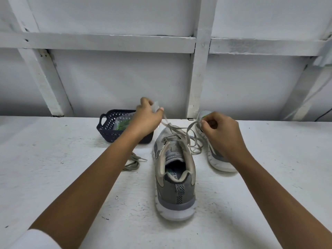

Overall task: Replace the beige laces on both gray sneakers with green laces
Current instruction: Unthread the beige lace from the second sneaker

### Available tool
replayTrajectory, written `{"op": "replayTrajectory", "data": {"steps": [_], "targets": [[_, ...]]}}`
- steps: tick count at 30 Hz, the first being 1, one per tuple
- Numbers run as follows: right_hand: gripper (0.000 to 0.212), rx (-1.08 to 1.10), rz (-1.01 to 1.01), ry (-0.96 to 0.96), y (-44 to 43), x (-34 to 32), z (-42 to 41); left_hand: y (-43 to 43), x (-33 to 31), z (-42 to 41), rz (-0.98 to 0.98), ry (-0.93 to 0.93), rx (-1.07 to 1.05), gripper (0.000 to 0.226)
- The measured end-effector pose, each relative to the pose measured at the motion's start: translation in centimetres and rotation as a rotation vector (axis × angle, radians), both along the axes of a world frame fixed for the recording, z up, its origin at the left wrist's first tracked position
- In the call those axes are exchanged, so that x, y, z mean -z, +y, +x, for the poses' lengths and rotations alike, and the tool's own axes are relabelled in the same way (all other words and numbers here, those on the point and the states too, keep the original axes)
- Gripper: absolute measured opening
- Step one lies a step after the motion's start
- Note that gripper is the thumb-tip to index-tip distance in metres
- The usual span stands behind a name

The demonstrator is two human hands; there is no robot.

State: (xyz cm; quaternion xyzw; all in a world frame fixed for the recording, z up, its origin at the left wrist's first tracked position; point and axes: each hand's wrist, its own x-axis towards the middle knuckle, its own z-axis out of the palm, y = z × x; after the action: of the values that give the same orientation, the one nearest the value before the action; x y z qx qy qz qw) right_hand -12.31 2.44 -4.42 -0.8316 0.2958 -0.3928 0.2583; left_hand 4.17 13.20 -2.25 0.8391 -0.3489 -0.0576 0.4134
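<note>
1. Here, the left hand (148, 116) is raised at eleven o'clock of the near gray mesh sneaker with a white sole (175, 178). Its thumb and fingers pinch the flat beige lace (168, 124), which runs taut from the eyelets.
2. The right hand (218, 131), at one o'clock, is curled, seemingly pinching the lace's other end; the grip is partly hidden.
3. The second gray sneaker (218, 161) lies behind that hand, toe toward twelve.
4. At ten o'clock a dark-blue perforated plastic basket (107, 132) holds green laces (123, 125); a loose coiled beige lace (133, 163) lies at nine.
5. The white tabletop (53, 159) lies open toward six and three; its far edge meets the wall at twelve.
</note>
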Motion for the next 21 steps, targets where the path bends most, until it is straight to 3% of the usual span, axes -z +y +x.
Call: {"op": "replayTrajectory", "data": {"steps": [2,6,12,15,17,19,21], "targets": [[0.011,0.009,-0.036,-0.02,-0.1,-0.2,0.1,-0.2,-0.3,-0.7,0.063,-0.048,0.043,0.03],[0.007,-0.015,-0.129,-0.084,1.2,0.2,0.5,-0.6,-0.3,-3.4,0.157,0.426,0.339,0.057],[0.012,-0.186,-0.269,-0.163,3.1,1.2,0.9,-1.4,-0.3,-3.7,-0.194,0.819,0.337,0.025],[0.016,-0.19,-0.015,-0.242,2.4,0.9,1.1,-1.2,-1.2,-3.0,-0.32,0.932,0.366,0.024],[0.036,-0.207,0.139,-0.109,0.9,1.1,1.8,-0.8,-1.8,-2.8,-0.309,0.975,0.427,0.025],[0.057,-0.254,0.108,0.096,0.2,1.3,2.8,-0.3,-2.4,-3.0,-0.272,1.037,0.5,0.027],[0.046,-0.355,0.075,0.092,0.3,1.3,4.1,-0.2,-2.7,-3.3,-0.242,1.089,0.577,0.032]]}}
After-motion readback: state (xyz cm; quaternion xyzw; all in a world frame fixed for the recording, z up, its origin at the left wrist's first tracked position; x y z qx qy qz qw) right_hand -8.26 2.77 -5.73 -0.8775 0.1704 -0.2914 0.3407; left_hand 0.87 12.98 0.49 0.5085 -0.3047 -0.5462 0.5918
